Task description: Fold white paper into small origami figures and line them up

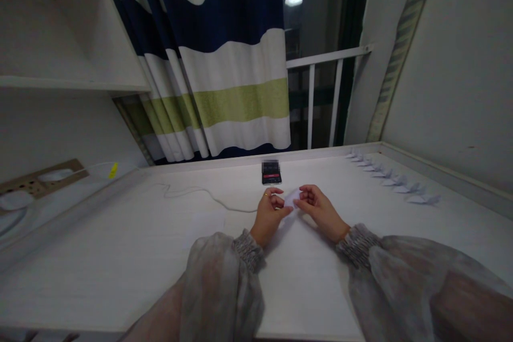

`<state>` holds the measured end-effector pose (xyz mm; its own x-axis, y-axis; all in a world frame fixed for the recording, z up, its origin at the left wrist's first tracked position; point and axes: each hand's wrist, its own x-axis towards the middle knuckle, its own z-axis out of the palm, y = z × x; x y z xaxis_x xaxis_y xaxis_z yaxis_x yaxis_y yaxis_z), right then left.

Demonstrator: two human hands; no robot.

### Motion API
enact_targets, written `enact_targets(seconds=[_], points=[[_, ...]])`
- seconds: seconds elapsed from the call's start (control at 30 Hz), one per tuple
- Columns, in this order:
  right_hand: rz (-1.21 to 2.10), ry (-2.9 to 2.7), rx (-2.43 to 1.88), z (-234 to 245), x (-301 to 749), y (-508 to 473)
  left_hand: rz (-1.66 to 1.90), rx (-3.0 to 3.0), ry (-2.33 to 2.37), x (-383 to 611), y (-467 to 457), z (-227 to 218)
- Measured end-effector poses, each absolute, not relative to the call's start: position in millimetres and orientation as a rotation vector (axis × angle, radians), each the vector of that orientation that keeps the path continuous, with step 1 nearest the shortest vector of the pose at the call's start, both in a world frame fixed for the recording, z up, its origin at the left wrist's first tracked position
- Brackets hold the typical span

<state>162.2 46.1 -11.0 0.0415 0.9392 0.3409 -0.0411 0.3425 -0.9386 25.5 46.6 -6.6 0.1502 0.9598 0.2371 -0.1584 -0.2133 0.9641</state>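
Note:
Between my two hands, above the middle of the white desk [304,288], is a small piece of folded white paper [292,200]. My left hand [271,212], with a ring on one finger, pinches its left side between thumb and fingers. On the right side, the thumb and fingertips of my right hand [318,209] close on the same paper. Its exact folds are too small to make out. Along the right of the desk stands a row of several folded white paper figures [395,179], apart from my hands.
A phone [271,172] with a lit screen lies beyond my hands, and a white cable [208,192] runs left from near it. A power strip [44,179] with plugs is at the left wall. Behind the desk hang striped curtains [240,101] beside a barred window.

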Motion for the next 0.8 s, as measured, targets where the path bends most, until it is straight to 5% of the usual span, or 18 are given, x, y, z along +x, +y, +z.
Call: enact_targets(seconds=[0.8], points=[[0.786,-1.466,-0.858,-5.9,168.3,40.2,1.268,1.178,0.733,24.0,44.2,-2.7]])
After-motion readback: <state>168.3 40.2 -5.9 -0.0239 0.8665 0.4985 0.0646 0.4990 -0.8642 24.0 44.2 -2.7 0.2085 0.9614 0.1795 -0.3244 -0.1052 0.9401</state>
